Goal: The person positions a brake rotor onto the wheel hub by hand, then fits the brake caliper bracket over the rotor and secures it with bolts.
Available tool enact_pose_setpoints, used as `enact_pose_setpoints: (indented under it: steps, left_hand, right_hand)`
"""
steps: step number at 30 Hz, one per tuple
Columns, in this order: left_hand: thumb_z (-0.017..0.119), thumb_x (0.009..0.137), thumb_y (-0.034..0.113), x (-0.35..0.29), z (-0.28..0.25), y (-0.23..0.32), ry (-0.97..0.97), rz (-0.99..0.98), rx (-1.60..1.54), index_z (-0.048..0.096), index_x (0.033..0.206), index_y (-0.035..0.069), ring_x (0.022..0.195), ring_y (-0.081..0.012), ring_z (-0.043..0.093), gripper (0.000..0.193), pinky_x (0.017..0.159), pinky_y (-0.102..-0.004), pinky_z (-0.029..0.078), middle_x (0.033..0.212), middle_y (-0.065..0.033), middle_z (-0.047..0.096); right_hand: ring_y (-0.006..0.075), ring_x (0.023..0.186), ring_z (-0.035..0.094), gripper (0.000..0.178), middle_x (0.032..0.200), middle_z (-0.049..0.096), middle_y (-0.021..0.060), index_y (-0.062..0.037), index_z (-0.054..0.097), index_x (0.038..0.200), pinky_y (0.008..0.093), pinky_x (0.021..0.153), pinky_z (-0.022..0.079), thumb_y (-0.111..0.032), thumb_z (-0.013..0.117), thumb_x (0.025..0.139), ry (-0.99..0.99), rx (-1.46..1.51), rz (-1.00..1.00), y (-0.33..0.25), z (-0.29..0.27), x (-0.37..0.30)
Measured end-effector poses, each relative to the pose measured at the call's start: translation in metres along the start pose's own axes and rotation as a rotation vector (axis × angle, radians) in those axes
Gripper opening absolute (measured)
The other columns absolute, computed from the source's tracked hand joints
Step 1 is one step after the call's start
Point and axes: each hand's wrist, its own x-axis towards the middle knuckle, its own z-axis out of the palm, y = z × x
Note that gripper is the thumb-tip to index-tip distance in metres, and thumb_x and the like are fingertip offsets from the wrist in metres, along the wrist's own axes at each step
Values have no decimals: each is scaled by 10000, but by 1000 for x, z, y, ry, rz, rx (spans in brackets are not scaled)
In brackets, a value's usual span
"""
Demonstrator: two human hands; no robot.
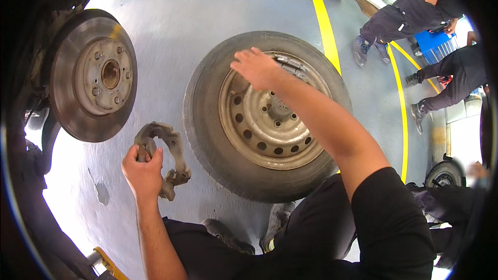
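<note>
My left hand [143,172] is closed around one side of a rusty metal brake caliper bracket [179,151], held up in front of the wheel hub. To its upper left is a brake disc [66,85] on its studded hub. My right hand [258,69] reaches over a wheel [207,140] lying flat on the floor, a tyre on a worn steel rim. Its fingers are stretched and slightly apart, with nothing visible in them. Dark metal parts that look like brake pads [293,66] lie on the rim just right of that hand.
Yellow lines [327,31] mark the grey floor. Two people [399,21] in dark clothes stand at the right near a blue tool cabinet [434,45]. Another tyre [445,175] is at the far right. A yellow-handled object [108,264] shows at the lower left.
</note>
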Motion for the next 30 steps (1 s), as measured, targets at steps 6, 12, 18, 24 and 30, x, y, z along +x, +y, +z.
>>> enact_pose_setpoints:
  steps: [6,12,18,24,30]
  left_hand:
    - [759,806,56,4,6,-1,29,-34,-15,504,706,28,535,-96,523,275,473,-294,442,645,-20,528]
    - [765,811,67,34,24,-53,58,-81,-81,575,807,15,549,-116,535,197,473,-278,475,696,-26,538]
    - [770,799,171,72,75,-89,221,-20,273,647,846,10,554,-203,581,208,571,-397,506,702,-84,634]
    - [814,764,202,89,150,-130,563,153,314,565,741,20,602,-296,557,308,609,-448,454,684,-112,617]
    - [834,766,185,82,168,-162,672,-131,125,535,699,32,557,-199,488,343,545,-411,424,644,-54,568]
  right_hand:
    - [337,1427,388,600,1482,457,194,-70,483,1407,449,1185,321,-119,689,846,206,565,444,26,-2,-160]
    - [419,1355,415,766,1446,445,267,-10,404,1454,479,1151,327,-326,753,850,440,613,1407,-1,127,-412]
    - [479,1396,317,1007,1512,303,318,-50,211,1559,561,1130,327,-502,758,845,440,614,1496,-56,132,-351]
    - [480,1392,322,944,1526,291,300,-110,250,1572,576,1122,328,-488,739,859,378,502,1546,-53,131,-334]
    - [430,1420,296,865,1558,270,243,-121,251,1578,556,1146,294,-437,704,913,370,574,1534,-64,125,-333]
